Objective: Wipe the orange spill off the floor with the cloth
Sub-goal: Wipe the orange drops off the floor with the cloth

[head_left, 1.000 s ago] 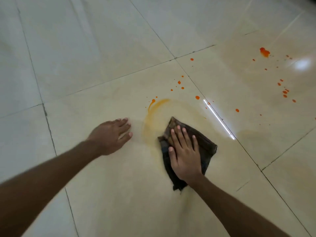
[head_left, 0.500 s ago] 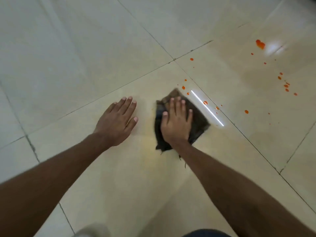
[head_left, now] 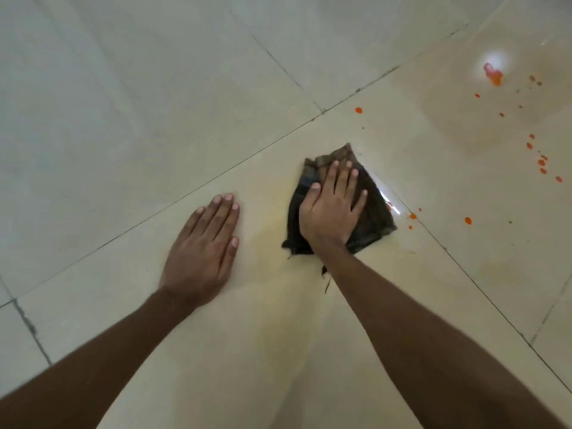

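Observation:
A dark brown folded cloth (head_left: 374,221) lies on the cream tiled floor (head_left: 154,103). My right hand (head_left: 331,209) presses flat on it with straight, spread fingers. To its left, my left hand (head_left: 204,246) rests palm down on the bare tile. A faint yellowish smear (head_left: 266,243) shows on the floor between my hands. Orange drops (head_left: 468,220) lie just right of the cloth. More orange splashes (head_left: 541,162) and a larger blob (head_left: 494,75) are scattered at the far right.
Dark grout lines (head_left: 322,111) cross the glossy floor. A bright light glare (head_left: 495,58) reflects off the tile at the upper right. One orange dot (head_left: 358,110) sits beyond the cloth.
My right hand has pushed the cloth away from me over the orange arc and several drops, which no longer show. My left hand stayed flat on the tile. The camera moved closer.

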